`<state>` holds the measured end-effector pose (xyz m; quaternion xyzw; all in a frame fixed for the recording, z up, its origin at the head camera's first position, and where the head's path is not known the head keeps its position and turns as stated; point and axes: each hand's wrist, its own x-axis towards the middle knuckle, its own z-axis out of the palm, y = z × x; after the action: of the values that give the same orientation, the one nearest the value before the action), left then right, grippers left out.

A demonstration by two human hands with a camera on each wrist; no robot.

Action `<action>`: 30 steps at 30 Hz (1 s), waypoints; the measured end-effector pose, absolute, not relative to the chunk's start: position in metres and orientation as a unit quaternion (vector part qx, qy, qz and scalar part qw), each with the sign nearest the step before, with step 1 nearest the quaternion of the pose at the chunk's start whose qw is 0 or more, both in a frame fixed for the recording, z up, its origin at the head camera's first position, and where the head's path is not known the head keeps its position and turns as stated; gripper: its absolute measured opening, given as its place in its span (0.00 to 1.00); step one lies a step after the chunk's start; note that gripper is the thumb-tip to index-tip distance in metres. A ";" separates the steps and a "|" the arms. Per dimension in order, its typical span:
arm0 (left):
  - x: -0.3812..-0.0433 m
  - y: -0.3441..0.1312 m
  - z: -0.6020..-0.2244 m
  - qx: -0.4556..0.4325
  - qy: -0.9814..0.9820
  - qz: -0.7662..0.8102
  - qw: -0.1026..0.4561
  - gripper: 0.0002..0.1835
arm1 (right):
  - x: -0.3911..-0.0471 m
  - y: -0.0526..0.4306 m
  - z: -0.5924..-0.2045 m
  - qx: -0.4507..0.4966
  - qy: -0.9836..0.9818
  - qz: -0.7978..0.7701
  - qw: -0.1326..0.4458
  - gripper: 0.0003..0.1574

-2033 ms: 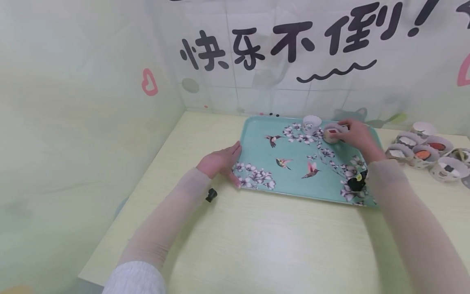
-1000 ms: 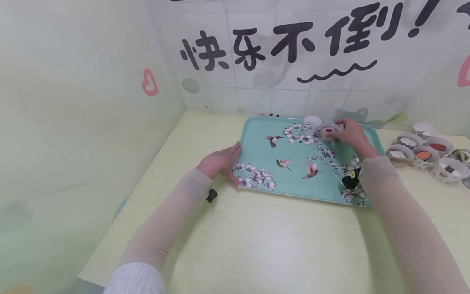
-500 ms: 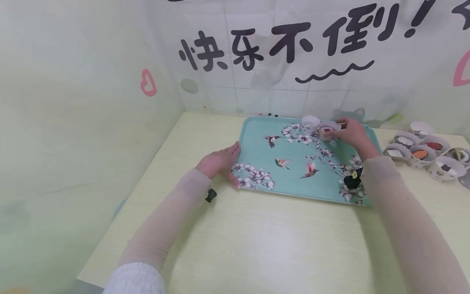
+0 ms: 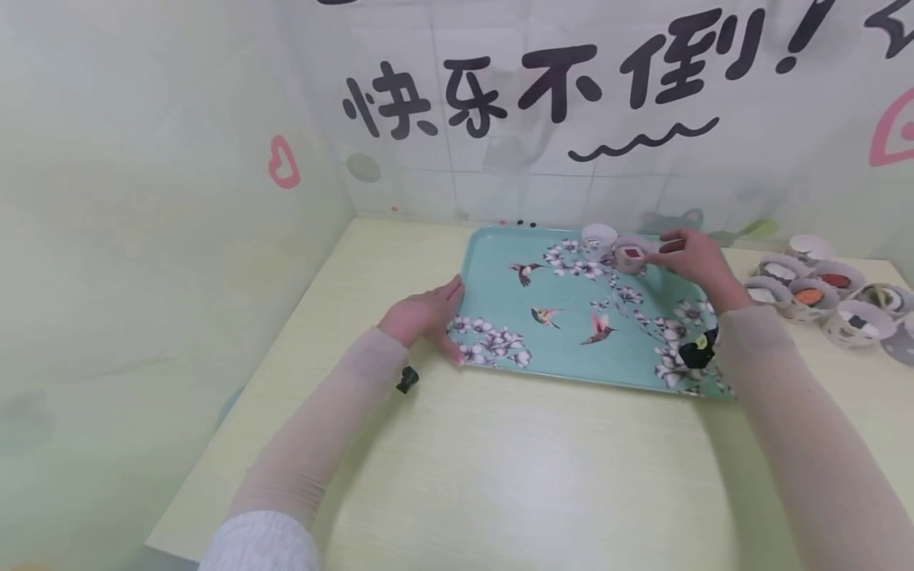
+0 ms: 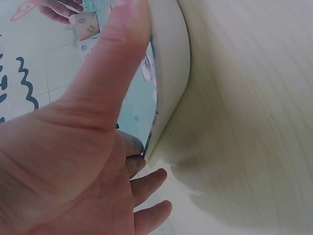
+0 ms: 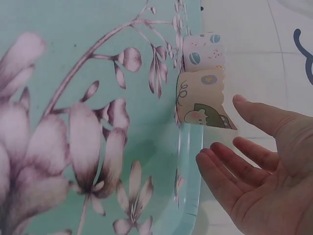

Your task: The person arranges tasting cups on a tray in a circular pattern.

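Note:
On the left end of a turquoise flowered tray (image 4: 500,277), my left hand (image 4: 421,313) rests with fairly straight fingers; in the left wrist view its thumb (image 5: 107,63) lies along the tray's edge. Two paper baking cups stand side by side near the tray's back edge. The nearer cup (image 4: 631,255) has a red square thing in it, and the other cup (image 4: 598,241) stands to its left. My right hand (image 4: 696,258) is just right of the nearer cup; in the right wrist view its relaxed fingers (image 6: 239,171) hold nothing and are apart from the patterned cup (image 6: 200,98).
Several more paper cups (image 4: 857,323) with small things in them stand at the table's right, some with orange, red or white contents. A small black object (image 4: 408,379) lies in front of the left forearm. A printed curtain (image 4: 521,190) hangs behind the table (image 4: 528,452).
My right hand slid the cup with the red square leftward on the tray, beside the other cup. It has now let go and drawn back right. The left hand stayed on the tray.

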<state>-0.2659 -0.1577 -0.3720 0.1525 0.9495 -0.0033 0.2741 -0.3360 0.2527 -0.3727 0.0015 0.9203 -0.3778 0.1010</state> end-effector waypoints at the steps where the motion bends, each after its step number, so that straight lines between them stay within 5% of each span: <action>1: -0.266 -0.158 -0.372 0.151 0.950 -0.001 0.273 0.78 | -0.335 0.253 -0.372 0.000 0.920 -0.380 0.100 0.46; 13: -0.260 -0.169 -0.384 0.140 0.951 0.019 0.275 0.77 | -0.317 0.268 -0.380 -0.009 0.919 -0.377 0.114 0.48; 30: -0.257 -0.176 -0.386 0.144 0.954 0.023 0.260 0.78 | -0.290 0.331 -0.363 -0.020 0.949 -0.310 0.052 0.50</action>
<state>-0.2575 -0.1765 -0.3863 0.1439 0.9545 0.0234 0.2603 -0.2898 0.3314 -0.3630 -0.0196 0.9492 -0.3097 0.0525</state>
